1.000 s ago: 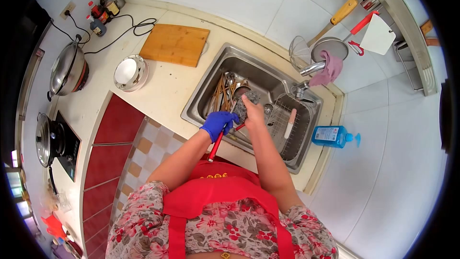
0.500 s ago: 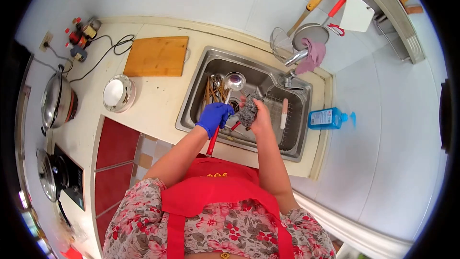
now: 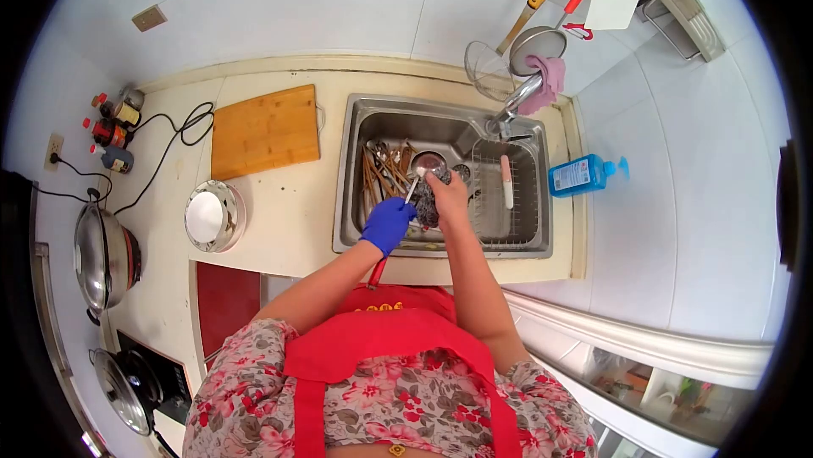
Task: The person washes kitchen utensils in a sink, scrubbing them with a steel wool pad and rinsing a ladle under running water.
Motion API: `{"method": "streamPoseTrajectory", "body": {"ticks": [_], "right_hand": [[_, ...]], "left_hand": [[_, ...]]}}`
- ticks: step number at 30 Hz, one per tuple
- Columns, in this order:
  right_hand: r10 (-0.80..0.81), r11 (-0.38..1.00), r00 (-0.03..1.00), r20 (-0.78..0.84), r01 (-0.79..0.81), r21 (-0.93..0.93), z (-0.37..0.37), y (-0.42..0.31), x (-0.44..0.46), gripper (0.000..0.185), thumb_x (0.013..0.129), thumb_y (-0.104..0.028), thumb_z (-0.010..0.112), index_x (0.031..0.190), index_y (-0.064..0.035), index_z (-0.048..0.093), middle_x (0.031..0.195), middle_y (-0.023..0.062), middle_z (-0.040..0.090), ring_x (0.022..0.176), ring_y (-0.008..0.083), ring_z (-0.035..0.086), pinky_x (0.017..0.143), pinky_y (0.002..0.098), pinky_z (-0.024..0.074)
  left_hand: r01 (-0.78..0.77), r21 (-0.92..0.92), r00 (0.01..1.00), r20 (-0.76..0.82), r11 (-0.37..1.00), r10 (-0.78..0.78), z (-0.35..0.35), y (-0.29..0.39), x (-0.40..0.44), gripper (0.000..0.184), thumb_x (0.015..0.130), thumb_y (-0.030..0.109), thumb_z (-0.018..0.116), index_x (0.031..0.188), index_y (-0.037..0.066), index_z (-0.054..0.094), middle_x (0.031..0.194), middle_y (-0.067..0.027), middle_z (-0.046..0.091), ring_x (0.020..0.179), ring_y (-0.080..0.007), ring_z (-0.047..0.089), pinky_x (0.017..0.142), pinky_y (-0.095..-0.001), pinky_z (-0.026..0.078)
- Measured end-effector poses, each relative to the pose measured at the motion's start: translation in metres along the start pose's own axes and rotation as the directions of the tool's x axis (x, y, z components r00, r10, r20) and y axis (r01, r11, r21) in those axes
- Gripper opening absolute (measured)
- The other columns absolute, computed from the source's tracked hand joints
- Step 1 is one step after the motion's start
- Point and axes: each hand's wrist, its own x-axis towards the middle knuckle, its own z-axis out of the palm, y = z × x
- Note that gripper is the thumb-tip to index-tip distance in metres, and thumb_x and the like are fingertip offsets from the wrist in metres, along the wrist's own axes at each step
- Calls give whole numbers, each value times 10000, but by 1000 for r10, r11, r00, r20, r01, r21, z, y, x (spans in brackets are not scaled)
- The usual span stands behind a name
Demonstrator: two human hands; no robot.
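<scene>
My left hand [image 3: 389, 225], in a blue rubber glove, is closed round a ladle [image 3: 430, 163] over the sink [image 3: 342, 204]. The ladle's red handle sticks out below my fist toward the red apron, and its metal bowl points away from me. My bare right hand [image 3: 452, 196] grips a grey steel wool scrubber [image 3: 428, 204] close beside the ladle's neck. My right fingertips reach the lower edge of the bowl. Chopsticks and other cutlery [image 3: 383, 168] lie in the left part of the basin.
A wire rack [image 3: 487, 225] in the sink's right side carries a knife with a pink handle [image 3: 507, 172]. The faucet [image 3: 518, 102] has a pink cloth. Around stand a blue soap bottle [image 3: 577, 176], a cutting board [image 3: 265, 130], stacked bowls [image 3: 210, 216] and a pan [image 3: 100, 255].
My right hand and the scrubber have come up against the ladle's bowl end. The bowl sits lower relative to the sink's far edge, and the whole view has shifted.
</scene>
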Motion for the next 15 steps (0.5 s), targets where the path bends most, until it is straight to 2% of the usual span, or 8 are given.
{"method": "streamPoseTrajectory", "body": {"ticks": [2, 4, 5, 8, 9, 11, 13, 15], "right_hand": [[-20, 991, 1000, -22, 16, -132, 0, 1, -1, 256, 781, -122, 619, 991, 19, 580, 868, 85, 624, 763, 169, 576, 683, 305, 444], [-277, 848, 960, 43, 265, -458, -5, 0, 4, 264, 751, -126, 643, 964, 19, 587, 805, 121, 628, 728, 210, 592, 683, 299, 448], [-275, 848, 961, 36, 260, -462, -8, -1, 6, 264, 751, -126, 643, 964, 19, 587, 805, 121, 628, 728, 210, 592, 683, 299, 448], [-355, 567, 915, 190, 373, -735, -8, -23, -2, 244, 705, -113, 654, 941, -66, 616, 844, 145, 622, 797, 336, 579, 691, 367, 456], [-355, 564, 916, 187, 369, -739, -7, -24, 1, 244, 705, -113, 654, 941, -66, 616, 844, 145, 622, 797, 336, 579, 691, 367, 456], [-390, 141, 697, 602, 691, -709, -7, -28, 5, 219, 657, -85, 625, 875, -78, 627, 809, 121, 617, 800, 320, 569, 687, 376, 455], [-413, 19, 626, 662, 732, -681, 10, -31, -4, 167, 627, -73, 588, 788, -95, 624, 748, 93, 596, 775, 293, 560, 681, 375, 454], [-300, -206, 512, 805, 789, -579, 16, -28, -8, 107, 638, -71, 568, 729, -105, 612, 720, 77, 582, 740, 288, 551, 668, 388, 449]], "left_hand": [[-45, 21, 999, -9, 999, 45, -10, -11, 2, 249, 819, 239, 508, 707, 31, 585, 601, -140, 539, 534, -255, 535, 517, -368, 417], [-124, 127, 992, 14, 984, 123, -20, -19, 5, 233, 807, 229, 506, 709, 31, 579, 686, -180, 571, 615, -330, 546, 586, -412, 426], [-126, 124, 992, 21, 984, 124, -22, -23, 5, 233, 807, 229, 506, 709, 31, 579, 686, -180, 571, 615, -330, 546, 586, -412, 426], [-166, 217, 986, 33, 962, 162, -27, -29, 2, 222, 809, 217, 493, 720, 32, 577, 741, -203, 584, 693, -379, 551, 642, -445, 431], [-177, 309, 984, 86, 934, 158, -29, -30, 2, 211, 805, 206, 489, 728, 30, 577, 755, -208, 586, 719, -386, 554, 657, -457, 431], [-194, 392, 979, 139, 899, 150, -27, -31, -1, 200, 801, 195, 486, 736, 29, 576, 769, -213, 588, 745, -394, 558, 672, -470, 431], [-208, 472, 975, 170, 857, 143, -24, -29, -2, 185, 791, 181, 486, 760, 29, 586, 773, -214, 589, 766, -388, 566, 682, -473, 433], [-213, 486, 973, 183, 848, 140, -27, -27, 4, 185, 785, 185, 491, 756, 31, 590, 771, -213, 590, 759, -389, 564, 680, -468, 435]]}}
